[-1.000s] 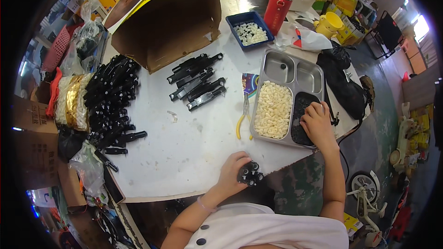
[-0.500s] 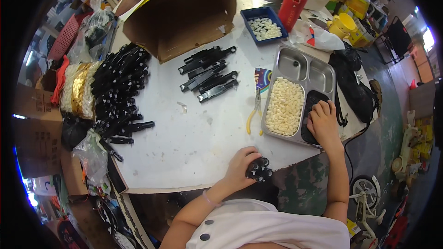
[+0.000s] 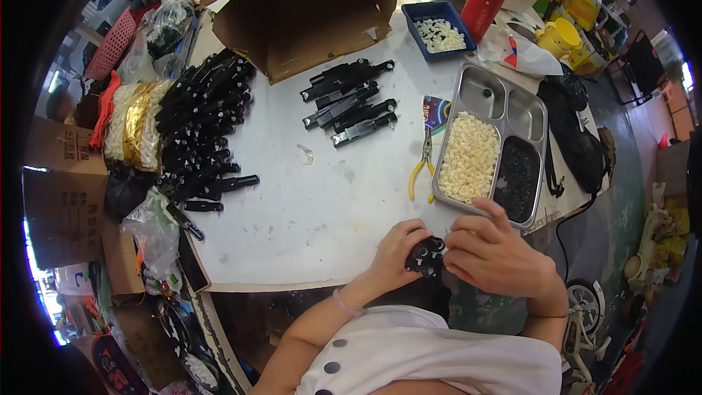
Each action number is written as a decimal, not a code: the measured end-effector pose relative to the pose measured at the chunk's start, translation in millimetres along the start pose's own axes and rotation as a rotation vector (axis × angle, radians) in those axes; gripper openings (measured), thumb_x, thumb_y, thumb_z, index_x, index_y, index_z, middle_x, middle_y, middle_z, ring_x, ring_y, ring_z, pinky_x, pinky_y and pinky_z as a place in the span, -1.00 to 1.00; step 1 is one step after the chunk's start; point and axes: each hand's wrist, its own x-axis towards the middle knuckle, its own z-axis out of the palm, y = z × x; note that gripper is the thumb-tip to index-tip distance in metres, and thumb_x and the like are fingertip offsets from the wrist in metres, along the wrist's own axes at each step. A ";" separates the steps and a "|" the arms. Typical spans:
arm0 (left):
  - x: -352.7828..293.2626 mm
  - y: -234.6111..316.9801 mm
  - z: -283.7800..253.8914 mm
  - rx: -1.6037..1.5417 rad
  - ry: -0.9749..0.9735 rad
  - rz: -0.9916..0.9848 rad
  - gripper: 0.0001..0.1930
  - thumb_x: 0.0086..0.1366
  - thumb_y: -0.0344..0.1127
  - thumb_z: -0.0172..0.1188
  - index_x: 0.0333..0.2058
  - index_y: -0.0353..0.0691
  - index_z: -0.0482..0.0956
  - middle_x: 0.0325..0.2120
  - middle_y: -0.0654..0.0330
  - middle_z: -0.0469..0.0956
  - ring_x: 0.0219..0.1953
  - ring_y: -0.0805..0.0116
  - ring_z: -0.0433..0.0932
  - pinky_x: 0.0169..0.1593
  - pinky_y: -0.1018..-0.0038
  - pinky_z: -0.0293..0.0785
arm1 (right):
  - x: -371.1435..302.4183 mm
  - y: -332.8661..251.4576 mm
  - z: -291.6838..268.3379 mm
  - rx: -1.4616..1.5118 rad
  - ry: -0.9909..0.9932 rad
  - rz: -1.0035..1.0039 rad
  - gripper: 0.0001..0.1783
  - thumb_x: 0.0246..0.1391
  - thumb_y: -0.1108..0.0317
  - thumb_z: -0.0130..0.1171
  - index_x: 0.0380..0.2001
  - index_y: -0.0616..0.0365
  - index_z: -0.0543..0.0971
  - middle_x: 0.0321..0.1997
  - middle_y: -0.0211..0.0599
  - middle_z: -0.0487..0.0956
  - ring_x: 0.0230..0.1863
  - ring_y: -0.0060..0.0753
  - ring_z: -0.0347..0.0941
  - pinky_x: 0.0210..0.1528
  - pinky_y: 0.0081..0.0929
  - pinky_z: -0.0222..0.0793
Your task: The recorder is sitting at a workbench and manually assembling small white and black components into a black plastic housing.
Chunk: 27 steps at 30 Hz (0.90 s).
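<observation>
My left hand is closed around a bundle of short black plastic parts, with their round ends facing up, at the table's front edge. Just right of the bundle, my right hand has thumb and fingertips pinched together against the parts. Whatever sits in that pinch is too small to make out. Beyond the right hand lies a steel compartment tray. One of its sections holds cream-coloured small pieces, another holds small black pieces.
Yellow-handled pliers lie left of the tray. Several black tool-like parts rest mid-table, with a large pile at left. An open cardboard box, a blue bin and a red flask stand at the back.
My right hand has come out of the tray's black-piece section and moved down and left to the bundle. My left hand still holds the bundle. The whole view has shifted slightly.
</observation>
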 end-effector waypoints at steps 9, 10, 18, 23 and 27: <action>0.8 -1.6 0.3 0.010 0.033 0.018 -0.17 -0.30 -0.46 0.48 0.03 -0.14 0.28 -0.10 0.00 0.39 -0.17 0.01 0.48 -0.17 0.31 0.50 | 0.3 -27.8 -1.1 -0.560 -0.204 -0.088 -0.80 -0.12 0.33 0.22 -0.35 0.08 0.58 -0.18 -0.49 0.45 0.06 -0.44 0.26 0.31 -0.03 0.02; -0.1 -1.5 -0.5 0.008 0.033 0.019 -0.17 -0.30 -0.46 0.48 0.03 -0.14 0.28 -0.10 0.00 0.39 -0.17 0.01 0.48 -0.17 0.31 0.50 | -3.4 -25.6 2.1 -0.503 -0.183 -0.119 -0.79 -0.15 0.34 0.24 -0.34 0.05 0.60 -0.17 -0.51 0.45 0.05 -0.44 0.27 0.31 -0.02 0.03; -0.9 -0.3 0.5 -0.040 0.012 -0.002 -0.26 -0.19 -0.41 0.42 0.04 -0.14 0.29 -0.09 0.00 0.38 -0.12 -0.05 0.46 -0.10 0.23 0.43 | -27.2 -7.2 8.8 -0.125 0.132 0.104 -0.76 -0.26 0.43 0.31 -0.43 -0.17 0.63 -0.24 -0.61 0.44 -0.01 -0.45 0.32 0.23 -0.03 0.17; -1.7 -0.4 0.0 -0.038 0.010 -0.023 -0.25 -0.20 -0.41 0.42 0.04 -0.14 0.28 -0.09 0.00 0.38 -0.12 -0.05 0.45 -0.09 0.24 0.43 | -21.5 -2.0 21.9 -0.196 0.105 0.027 -0.71 -0.32 0.46 0.30 -0.46 -0.26 0.63 -0.26 -0.59 0.43 -0.02 -0.42 0.31 0.21 -0.04 0.19; 1.0 0.8 -0.4 -0.033 0.010 0.005 -0.25 -0.19 -0.41 0.42 0.05 -0.14 0.28 -0.09 -0.01 0.38 -0.12 -0.05 0.46 -0.09 0.24 0.43 | -29.0 8.4 14.6 -0.092 0.208 0.003 -0.74 -0.31 0.50 0.27 -0.50 -0.19 0.62 -0.24 -0.54 0.43 -0.01 -0.36 0.31 0.21 -0.05 0.19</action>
